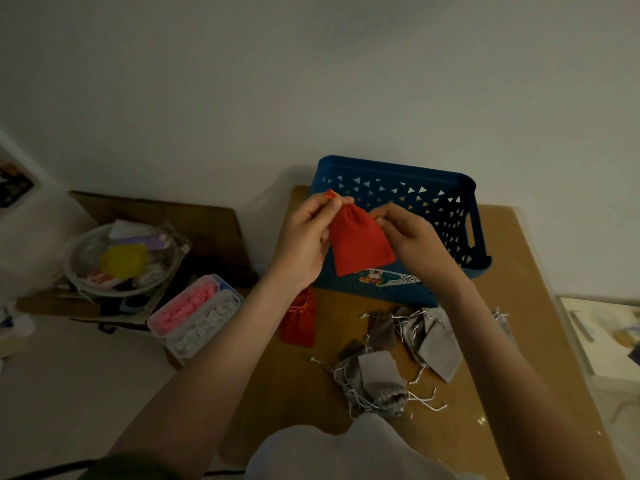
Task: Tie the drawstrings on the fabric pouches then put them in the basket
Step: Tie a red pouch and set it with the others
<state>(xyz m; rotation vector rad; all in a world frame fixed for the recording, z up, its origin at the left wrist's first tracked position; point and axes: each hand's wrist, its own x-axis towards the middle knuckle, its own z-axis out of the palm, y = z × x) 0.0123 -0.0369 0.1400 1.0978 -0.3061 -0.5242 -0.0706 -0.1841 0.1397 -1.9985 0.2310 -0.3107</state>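
I hold a red fabric pouch [358, 242] up in front of the blue plastic basket [429, 202]. My left hand [304, 237] pinches the pouch's gathered top and its orange drawstring [330, 194]. My right hand [412, 239] pinches the pouch's right edge. A second red pouch [299, 322] lies on the brown table just under my left forearm. Several grey pouches [401, 351] with white strings lie in a loose heap on the table in front of the basket.
The brown table [502, 358] stands against a white wall, the basket at its far edge. Left of it sit a clear box of pink and white pieces [195, 315] and a round bowl of clutter [121, 261] on cardboard. A lower shelf [602, 337] lies right.
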